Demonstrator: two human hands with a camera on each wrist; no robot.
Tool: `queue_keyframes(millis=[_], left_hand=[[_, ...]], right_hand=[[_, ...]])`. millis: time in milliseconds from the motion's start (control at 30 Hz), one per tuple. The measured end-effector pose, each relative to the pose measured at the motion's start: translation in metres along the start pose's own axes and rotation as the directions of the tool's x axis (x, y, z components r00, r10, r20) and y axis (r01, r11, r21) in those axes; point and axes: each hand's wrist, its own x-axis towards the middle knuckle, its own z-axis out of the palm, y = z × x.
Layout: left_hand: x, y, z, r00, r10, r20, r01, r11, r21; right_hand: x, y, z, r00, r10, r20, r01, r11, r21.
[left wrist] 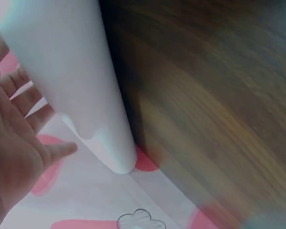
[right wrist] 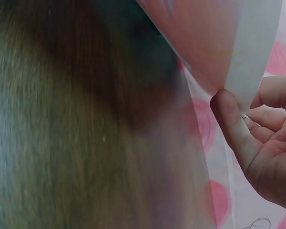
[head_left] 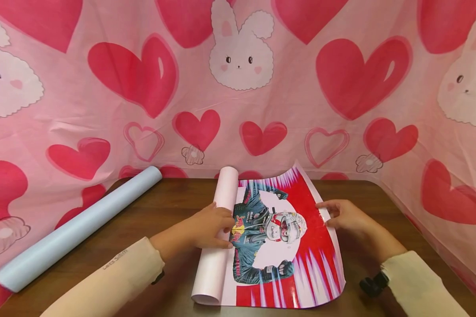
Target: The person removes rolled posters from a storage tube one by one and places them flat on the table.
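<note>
A partly unrolled poster [head_left: 307, 198] lies on the table, printed with a helmeted racing driver in a dark suit on red. Its left part is still a white roll [head_left: 207, 275]. My left hand [head_left: 210, 224] rests on that roll, fingers spread over its top; in the left wrist view the fingers [left wrist: 31, 100] lie fairly straight against the white surface. At the poster's right edge, my right hand [head_left: 343, 218] pinches the border between thumb and fingers. The right wrist view shows the thumb [right wrist: 229, 112] on the poster's edge, which is lifted off the table.
A pale blue roll [head_left: 79, 229] lies diagonally along the left side of the brown wooden table [head_left: 174, 198]. Behind and beside the table hangs a pink cloth [head_left: 293, 97] with hearts and rabbits.
</note>
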Motion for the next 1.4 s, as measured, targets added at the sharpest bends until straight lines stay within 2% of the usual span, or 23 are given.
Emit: queue_keyframes(millis=[200, 333, 500, 600, 833, 967, 1167, 1400], left_hand=[[-0.010, -0.009, 0.001, 1.000, -0.013, -0.015, 0.014, 0.996, 0.087], [-0.016, -0.012, -0.001, 0.999, -0.044, -0.015, 0.044, 0.997, 0.057], [-0.023, -0.013, -0.007, 0.996, -0.074, 0.045, 0.073, 0.997, 0.025], [-0.027, -0.015, -0.011, 0.994, -0.086, 0.061, 0.084, 0.996, 0.034], [-0.032, -0.023, -0.014, 0.992, -0.109, 0.057, 0.106, 0.994, 0.040], [-0.034, -0.026, -0.013, 0.991, -0.125, 0.046, 0.120, 0.989, 0.089], [-0.042, -0.034, -0.011, 0.989, -0.146, 0.006, 0.142, 0.968, 0.205], [-0.052, -0.050, -0.003, 0.972, -0.235, -0.027, 0.236, 0.954, 0.185]], right_hand=[[-0.005, 0.007, -0.010, 1.000, -0.022, 0.003, 0.022, 1.000, -0.022], [-0.010, 0.011, -0.015, 1.000, -0.007, 0.002, 0.007, 1.000, -0.007], [-0.015, 0.012, -0.022, 1.000, 0.031, -0.002, -0.031, 0.999, -0.015], [-0.016, 0.013, -0.027, 1.000, 0.018, 0.004, -0.018, 0.999, -0.034], [-0.017, 0.014, -0.036, 0.999, -0.028, 0.030, 0.029, 0.998, -0.057], [-0.017, 0.015, -0.039, 0.999, -0.034, 0.034, 0.036, 0.998, -0.052], [-0.021, 0.018, -0.044, 0.997, -0.071, -0.014, 0.070, 0.994, -0.084], [-0.026, 0.021, -0.048, 0.995, -0.041, -0.092, 0.025, 0.985, -0.170]])
